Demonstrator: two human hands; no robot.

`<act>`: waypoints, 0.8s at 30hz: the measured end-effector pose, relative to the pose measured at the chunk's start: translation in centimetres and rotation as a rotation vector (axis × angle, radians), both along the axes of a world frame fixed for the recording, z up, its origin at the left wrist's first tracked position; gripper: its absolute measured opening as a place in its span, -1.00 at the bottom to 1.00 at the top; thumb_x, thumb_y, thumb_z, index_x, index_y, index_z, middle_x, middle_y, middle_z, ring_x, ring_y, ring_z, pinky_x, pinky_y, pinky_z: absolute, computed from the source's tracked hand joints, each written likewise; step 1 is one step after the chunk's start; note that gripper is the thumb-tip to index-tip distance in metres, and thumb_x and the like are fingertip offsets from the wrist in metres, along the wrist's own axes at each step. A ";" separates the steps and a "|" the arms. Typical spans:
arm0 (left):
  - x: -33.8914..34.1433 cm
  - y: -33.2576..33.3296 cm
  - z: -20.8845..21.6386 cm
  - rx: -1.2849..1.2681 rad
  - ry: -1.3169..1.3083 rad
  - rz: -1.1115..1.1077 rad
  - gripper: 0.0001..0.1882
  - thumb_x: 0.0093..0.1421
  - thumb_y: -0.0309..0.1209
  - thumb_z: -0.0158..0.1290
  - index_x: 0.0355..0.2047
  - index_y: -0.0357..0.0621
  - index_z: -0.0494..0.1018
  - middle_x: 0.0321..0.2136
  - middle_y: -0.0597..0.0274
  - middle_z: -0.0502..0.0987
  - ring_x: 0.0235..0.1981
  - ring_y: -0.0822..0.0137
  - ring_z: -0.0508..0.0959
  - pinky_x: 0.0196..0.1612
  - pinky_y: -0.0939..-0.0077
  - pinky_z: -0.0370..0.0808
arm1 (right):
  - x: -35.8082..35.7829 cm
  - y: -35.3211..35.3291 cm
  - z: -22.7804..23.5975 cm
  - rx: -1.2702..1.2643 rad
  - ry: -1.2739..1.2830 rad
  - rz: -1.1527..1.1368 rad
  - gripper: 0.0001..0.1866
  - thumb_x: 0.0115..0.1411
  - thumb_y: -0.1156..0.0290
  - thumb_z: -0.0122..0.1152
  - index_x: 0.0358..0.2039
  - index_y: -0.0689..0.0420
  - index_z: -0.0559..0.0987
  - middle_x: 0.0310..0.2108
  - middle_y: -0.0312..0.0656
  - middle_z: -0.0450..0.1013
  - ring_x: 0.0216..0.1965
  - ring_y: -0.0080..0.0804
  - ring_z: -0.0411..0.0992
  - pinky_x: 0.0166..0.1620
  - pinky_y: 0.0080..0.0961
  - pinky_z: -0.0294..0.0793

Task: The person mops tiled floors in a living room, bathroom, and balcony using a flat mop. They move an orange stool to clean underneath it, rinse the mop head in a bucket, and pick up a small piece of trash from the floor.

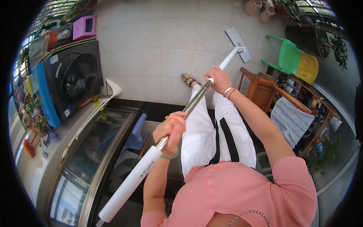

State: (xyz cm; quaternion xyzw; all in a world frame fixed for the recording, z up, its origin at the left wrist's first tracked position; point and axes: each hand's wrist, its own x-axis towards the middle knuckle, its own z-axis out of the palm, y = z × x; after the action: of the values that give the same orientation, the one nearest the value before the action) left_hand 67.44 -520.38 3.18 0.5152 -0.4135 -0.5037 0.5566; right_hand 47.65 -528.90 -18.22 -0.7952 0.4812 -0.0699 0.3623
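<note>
A flat mop (196, 96) slants across my body, its pole metal and its thick grip white. My left hand (169, 132) is wrapped round the metal pole just above the white grip. Farther along, my right hand (218, 80) closes round the pole where the metal meets the white lower section. The grey rectangular mop head (238, 44) lies on the tiled floor (143, 41), ahead and to the right of my feet. Bracelets circle my right wrist, and a bangle sits on the left one.
To the left stands a dark front-loading washing machine (77, 77) with a purple stool (84, 27) behind it. A sliding glass door (94, 151) is nearer. On the right are a green chair (289, 56), a wooden stool (259, 89) and a shoe rack (321, 126). Potted plants line the far edge.
</note>
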 end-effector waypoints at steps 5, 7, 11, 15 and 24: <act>-5.9 -2.9 -1.7 0.009 0.008 -0.240 -0.70 0.06 -0.72 0.09 -0.65 -0.20 0.22 -0.66 0.30 0.32 -0.50 0.33 0.46 0.01 0.13 0.44 | -9.3 -2.3 -3.1 -0.056 0.033 -0.073 -0.84 0.10 0.37 0.20 -0.57 0.10 0.47 -0.51 -0.21 0.40 -0.30 -0.15 0.35 -0.25 -0.27 0.43; -3.9 -2.3 -0.7 0.025 -0.051 -0.243 -0.69 0.06 -0.72 0.09 -0.67 -0.21 0.21 -0.65 0.29 0.33 -0.50 0.33 0.46 0.00 0.14 0.44 | -6.5 -1.3 -2.8 -0.039 -0.069 -0.103 -0.82 0.09 0.38 0.22 -0.59 0.10 0.46 -0.52 -0.21 0.40 -0.30 -0.14 0.35 -0.24 -0.26 0.43; 3.7 -0.3 6.6 0.078 -0.236 -0.245 -0.70 0.00 -0.76 0.03 -0.70 -0.18 0.22 -0.68 0.27 0.39 -0.53 0.30 0.48 -0.04 0.11 0.45 | 4.9 3.2 0.6 0.038 -0.263 -0.165 -0.83 0.09 0.32 0.18 -0.59 0.06 0.47 -0.54 -0.27 0.39 -0.31 -0.16 0.33 -0.37 -0.22 0.39; 8.3 1.3 14.2 0.156 -0.430 -0.222 -0.69 -0.01 -0.68 0.06 -0.73 -0.14 0.20 -0.71 0.27 0.39 -0.58 0.32 0.45 -0.08 0.16 0.45 | 16.3 6.6 5.4 0.082 -0.469 -0.181 -0.77 0.11 0.36 0.21 -0.61 0.11 0.40 -0.54 -0.22 0.35 -0.32 -0.17 0.31 -0.29 -0.29 0.39; 8.2 -0.4 13.2 -0.001 -0.476 -0.364 -0.74 -0.04 -0.48 0.16 -0.70 -0.10 0.29 -0.72 0.31 0.37 -0.62 0.33 0.42 -0.14 0.21 0.38 | 18.9 3.3 5.7 0.265 -0.496 0.158 -0.79 0.18 0.25 0.14 -0.53 0.06 0.51 -0.49 -0.28 0.44 -0.24 -0.27 0.38 -0.26 -0.26 0.48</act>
State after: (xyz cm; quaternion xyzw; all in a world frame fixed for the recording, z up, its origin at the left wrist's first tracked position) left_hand 75.68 -520.77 16.43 0.5360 -0.6181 -0.4600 0.3451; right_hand 66.57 -525.63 -12.57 -0.7346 0.3194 -0.1700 0.5740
